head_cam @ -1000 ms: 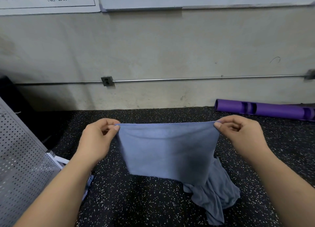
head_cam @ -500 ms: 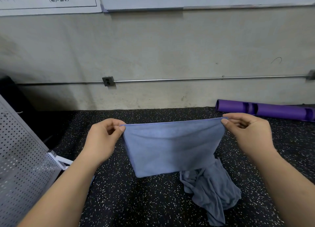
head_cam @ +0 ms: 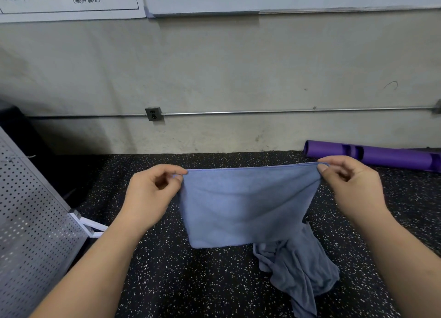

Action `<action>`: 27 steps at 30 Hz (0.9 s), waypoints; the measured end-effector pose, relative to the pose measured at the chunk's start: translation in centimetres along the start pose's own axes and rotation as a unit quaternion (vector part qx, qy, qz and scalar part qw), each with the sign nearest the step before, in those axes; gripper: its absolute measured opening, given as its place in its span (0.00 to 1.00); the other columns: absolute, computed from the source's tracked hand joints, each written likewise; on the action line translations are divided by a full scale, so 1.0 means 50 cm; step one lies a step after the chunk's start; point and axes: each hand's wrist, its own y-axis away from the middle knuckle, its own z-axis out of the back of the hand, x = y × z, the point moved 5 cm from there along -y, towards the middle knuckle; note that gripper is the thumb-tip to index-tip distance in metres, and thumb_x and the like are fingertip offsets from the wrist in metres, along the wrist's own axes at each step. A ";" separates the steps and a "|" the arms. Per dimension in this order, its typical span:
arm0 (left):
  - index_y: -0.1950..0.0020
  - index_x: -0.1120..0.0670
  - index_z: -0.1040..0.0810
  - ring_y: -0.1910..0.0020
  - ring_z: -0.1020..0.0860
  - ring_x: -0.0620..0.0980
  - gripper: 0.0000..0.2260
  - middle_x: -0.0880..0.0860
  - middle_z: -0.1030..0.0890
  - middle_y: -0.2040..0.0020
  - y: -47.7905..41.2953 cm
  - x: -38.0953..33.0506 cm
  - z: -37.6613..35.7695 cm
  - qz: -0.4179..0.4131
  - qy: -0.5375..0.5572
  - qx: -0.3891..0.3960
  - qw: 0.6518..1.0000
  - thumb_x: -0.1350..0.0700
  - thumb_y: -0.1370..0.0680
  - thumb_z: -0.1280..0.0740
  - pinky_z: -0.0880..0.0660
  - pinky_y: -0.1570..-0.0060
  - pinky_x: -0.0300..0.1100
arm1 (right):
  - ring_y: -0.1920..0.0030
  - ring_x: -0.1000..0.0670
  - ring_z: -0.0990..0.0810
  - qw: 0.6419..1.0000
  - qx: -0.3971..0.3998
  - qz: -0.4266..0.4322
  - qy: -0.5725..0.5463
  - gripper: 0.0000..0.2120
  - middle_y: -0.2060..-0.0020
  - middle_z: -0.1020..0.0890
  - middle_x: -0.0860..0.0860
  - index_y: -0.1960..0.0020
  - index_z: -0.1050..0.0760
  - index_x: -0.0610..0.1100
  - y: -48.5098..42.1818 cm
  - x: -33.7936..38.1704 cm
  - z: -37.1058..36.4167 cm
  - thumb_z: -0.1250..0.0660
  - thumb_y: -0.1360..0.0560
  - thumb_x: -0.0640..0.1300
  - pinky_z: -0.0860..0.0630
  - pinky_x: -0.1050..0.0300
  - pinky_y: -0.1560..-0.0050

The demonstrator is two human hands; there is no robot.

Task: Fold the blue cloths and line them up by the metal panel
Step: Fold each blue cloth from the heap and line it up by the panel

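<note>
Blue cloth [head_cam: 243, 205], pinched by left hand [head_cam: 150, 193] and right hand [head_cam: 353, 188], shifted right.

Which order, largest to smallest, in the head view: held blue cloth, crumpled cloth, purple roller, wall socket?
held blue cloth
crumpled cloth
purple roller (farther away, cropped: uncertain)
wall socket
</note>
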 end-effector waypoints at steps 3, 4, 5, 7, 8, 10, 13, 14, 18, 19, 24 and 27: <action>0.51 0.48 0.11 0.62 0.20 0.45 0.06 0.53 0.14 0.60 0.000 -0.007 -0.003 -0.001 0.016 -0.005 1.000 0.59 0.22 0.22 0.23 0.57 0.36 | 0.70 0.60 0.27 1.000 -0.005 -0.001 -0.013 0.04 0.59 0.13 0.45 0.47 0.14 0.46 0.001 0.003 0.004 0.24 0.21 0.40 0.29 0.70 0.69; 0.50 0.48 0.12 0.61 0.19 0.46 0.06 0.52 0.14 0.59 -0.001 -0.009 -0.003 -0.003 0.016 -0.008 1.000 0.60 0.22 0.22 0.22 0.56 0.35 | 0.69 0.59 0.26 1.000 -0.006 0.001 -0.020 0.04 0.59 0.13 0.45 0.48 0.14 0.46 0.000 0.005 0.005 0.24 0.21 0.40 0.29 0.70 0.68; 0.47 0.48 0.12 0.60 0.18 0.49 0.08 0.50 0.14 0.59 -0.002 -0.010 -0.002 -0.005 0.017 -0.011 1.000 0.60 0.22 0.22 0.22 0.54 0.34 | 0.67 0.59 0.24 1.000 -0.007 0.002 -0.025 0.04 0.58 0.13 0.45 0.48 0.13 0.47 -0.001 0.006 0.007 0.23 0.22 0.40 0.27 0.71 0.66; 0.42 0.49 0.13 0.56 0.16 0.52 0.11 0.48 0.13 0.57 -0.004 -0.011 0.001 -0.005 0.018 -0.016 1.000 0.62 0.22 0.23 0.22 0.50 0.32 | 0.61 0.56 0.19 1.000 -0.004 0.006 -0.029 0.06 0.57 0.12 0.47 0.48 0.13 0.48 -0.004 0.006 0.010 0.22 0.23 0.40 0.22 0.69 0.57; 0.41 0.49 0.13 0.55 0.15 0.53 0.12 0.48 0.13 0.57 -0.004 -0.011 0.003 -0.002 0.016 -0.018 1.000 0.62 0.22 0.23 0.22 0.49 0.31 | 0.58 0.54 0.17 1.000 -0.001 0.008 -0.028 0.08 0.57 0.12 0.49 0.47 0.13 0.49 -0.005 0.007 0.011 0.22 0.23 0.39 0.20 0.67 0.52; 0.42 0.48 0.13 0.55 0.15 0.51 0.12 0.46 0.13 0.56 -0.005 -0.010 0.005 0.001 0.007 -0.024 1.000 0.62 0.23 0.22 0.23 0.48 0.30 | 0.56 0.54 0.16 1.000 0.006 0.011 -0.019 0.10 0.55 0.12 0.51 0.44 0.13 0.49 -0.005 0.009 0.011 0.22 0.24 0.38 0.19 0.66 0.47; 0.46 0.47 0.12 0.55 0.14 0.47 0.10 0.44 0.12 0.56 -0.005 -0.006 0.009 0.002 -0.010 -0.036 0.999 0.61 0.23 0.21 0.22 0.48 0.30 | 0.57 0.55 0.17 1.000 0.006 0.019 0.005 0.11 0.55 0.12 0.51 0.43 0.13 0.50 -0.005 0.015 0.009 0.22 0.24 0.39 0.20 0.69 0.49; 0.47 0.47 0.12 0.55 0.14 0.47 0.09 0.44 0.12 0.56 -0.006 -0.005 0.010 0.003 -0.015 -0.038 0.999 0.61 0.23 0.21 0.21 0.48 0.31 | 0.57 0.55 0.17 1.000 0.005 0.022 0.012 0.12 0.55 0.12 0.51 0.43 0.13 0.50 -0.005 0.016 0.009 0.22 0.24 0.39 0.20 0.70 0.50; 0.49 0.47 0.12 0.54 0.14 0.47 0.09 0.45 0.12 0.56 -0.006 0.000 0.011 0.007 -0.020 -0.042 0.999 0.60 0.23 0.21 0.20 0.47 0.34 | 0.59 0.59 0.18 0.999 0.002 0.027 0.030 0.12 0.56 0.13 0.51 0.43 0.13 0.51 -0.003 0.024 0.008 0.22 0.23 0.38 0.22 0.73 0.54; 0.49 0.47 0.12 0.54 0.14 0.47 0.08 0.45 0.12 0.56 -0.007 0.001 0.010 0.007 -0.022 -0.043 0.999 0.60 0.23 0.21 0.20 0.47 0.34 | 0.60 0.60 0.18 0.999 0.000 0.027 0.034 0.12 0.56 0.13 0.51 0.43 0.13 0.51 -0.003 0.026 0.008 0.22 0.24 0.38 0.22 0.74 0.54; 0.48 0.47 0.13 0.52 0.13 0.45 0.07 0.45 0.12 0.55 -0.004 -0.005 0.007 -0.012 -0.026 -0.068 0.997 0.60 0.22 0.22 0.20 0.45 0.36 | 0.59 0.58 0.15 0.996 -0.030 0.006 0.082 0.04 0.60 0.13 0.59 0.50 0.13 0.52 -0.001 0.010 0.013 0.21 0.24 0.45 0.19 0.67 0.53; 0.48 0.46 0.14 0.51 0.13 0.43 0.07 0.43 0.12 0.54 -0.005 -0.005 0.013 -0.017 -0.025 -0.100 0.995 0.58 0.21 0.23 0.20 0.42 0.40 | 0.63 0.60 0.18 0.997 -0.026 0.008 0.070 0.02 0.62 0.14 0.62 0.52 0.14 0.52 0.006 0.017 0.003 0.21 0.24 0.47 0.24 0.72 0.58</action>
